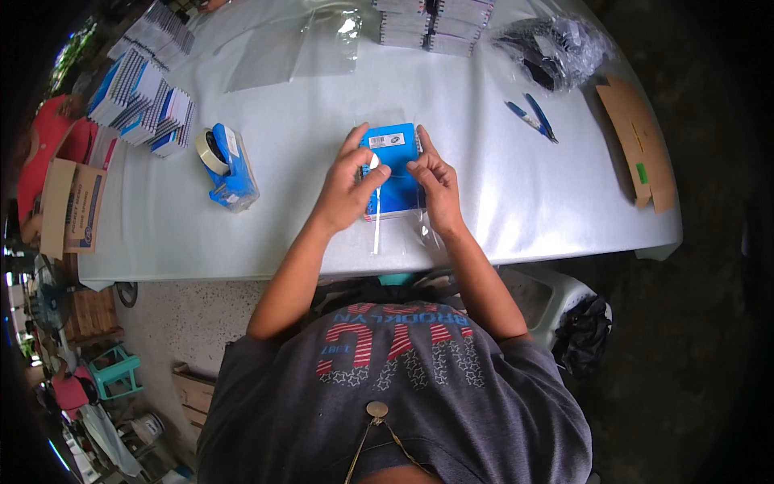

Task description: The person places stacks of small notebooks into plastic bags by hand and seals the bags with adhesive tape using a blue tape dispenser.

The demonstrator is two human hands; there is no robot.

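Left hand (348, 187): curled, fingertips pinched on a narrow white strip (376, 211) that trails down from the grip toward the worktop edge. Right hand (434, 187): fingers bent and pressed onto the lower right of a blue packet (395, 161), which is held flat on the white worktop (500, 202) directly before the person, inside a clear plastic sleeve (403, 238) whose open end extends toward the body. Risks, judged from this arrangement: the strip, if it is an adhesive liner, may be torn short or may cling to the fingers, so that the flap is left unsealed; the sleeve, being thin and slack, may be creased or sealed askew if the packet is allowed to slip under the right hand; the loose strip may be caught under the flap. Further out, to the left: a blue tape dispenser (228, 165), near but apart from the packet, which could be knocked by the left elbow. Beyond it, at the left rim: stacks of similar packets (145, 105), leaning and fanned, liable to slide. At the far edge: flat clear sleeves (282, 48) and more stacks (435, 24). To the right: a dark bundle in a plastic bag (556, 50), blue-handled scissors (532, 117), and a brown cardboard piece (641, 145) overhanging the rim, easily dislodged.
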